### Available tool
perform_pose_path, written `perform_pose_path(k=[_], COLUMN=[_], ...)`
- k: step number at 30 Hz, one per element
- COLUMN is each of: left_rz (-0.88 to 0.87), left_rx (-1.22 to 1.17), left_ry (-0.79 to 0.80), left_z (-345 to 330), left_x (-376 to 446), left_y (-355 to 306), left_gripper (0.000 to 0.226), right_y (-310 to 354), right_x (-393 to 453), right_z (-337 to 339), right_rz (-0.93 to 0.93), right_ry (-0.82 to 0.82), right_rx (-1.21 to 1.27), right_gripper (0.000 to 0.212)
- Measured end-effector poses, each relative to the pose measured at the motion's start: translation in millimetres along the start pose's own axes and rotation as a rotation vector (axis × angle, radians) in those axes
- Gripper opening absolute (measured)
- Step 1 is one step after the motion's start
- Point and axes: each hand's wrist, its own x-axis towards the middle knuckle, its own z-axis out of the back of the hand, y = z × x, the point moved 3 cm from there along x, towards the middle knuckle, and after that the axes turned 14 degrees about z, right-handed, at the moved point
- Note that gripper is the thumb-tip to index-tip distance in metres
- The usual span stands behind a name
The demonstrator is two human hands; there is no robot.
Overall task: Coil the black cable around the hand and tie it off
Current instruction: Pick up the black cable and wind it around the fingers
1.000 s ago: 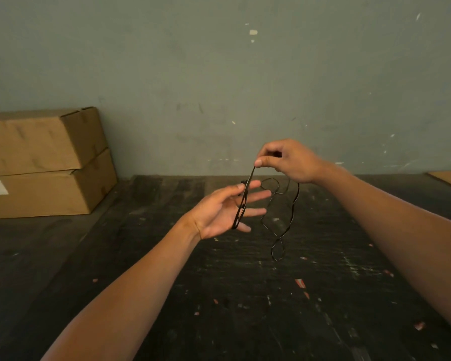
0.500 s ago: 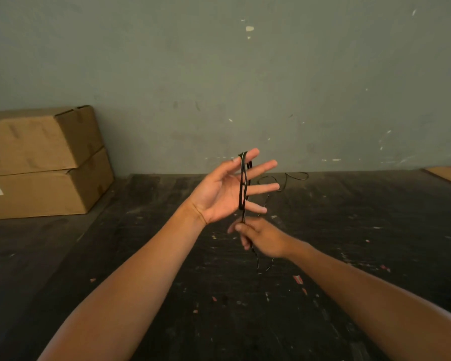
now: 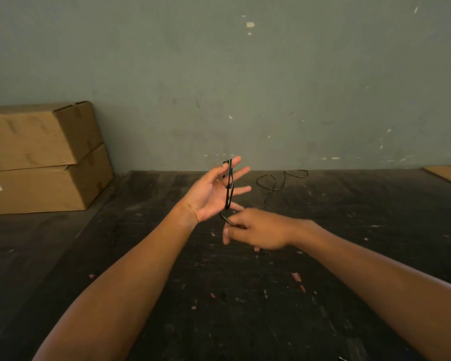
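Currently, as I see it from my feed:
Left hand (image 3: 211,195): open, palm up, fingers spread.
Black cable (image 3: 229,186): looped across its fingers; slack trails beyond the fingertips.
Right hand (image 3: 258,230): just below, pinching the cable.
Cardboard boxes (image 3: 41,157): stacked, far left.

We face a dull grey-green wall (image 3: 245,82) flecked with pale chips. Below it we see a dark, scuffed floor (image 3: 245,295) dotted with small red scraps. At left, two cardboard boxes (image 3: 42,157) sit stacked against the wall. The light is dim.
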Motion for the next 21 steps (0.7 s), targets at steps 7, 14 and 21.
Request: perform_pose_path(k=[7, 14, 21], left_rz=[0.067, 0.197, 0.231], left_rx=[0.006, 0.198, 0.224], left_ry=[0.001, 0.076, 0.166], left_z=[13, 6, -3], left_x=[-5, -10, -20], left_y=[19, 32, 28], left_gripper=[0.041, 0.044, 0.041], right_y=[14, -2, -25], right_x=[-8, -1, 0], right_z=[70, 121, 120], right_rz=[0.020, 0.010, 0.080], right_ry=[-0.117, -0.260, -0.357], right_rx=[-0.225, -0.427, -0.217], right_gripper=[0.022, 0.022, 0.006])
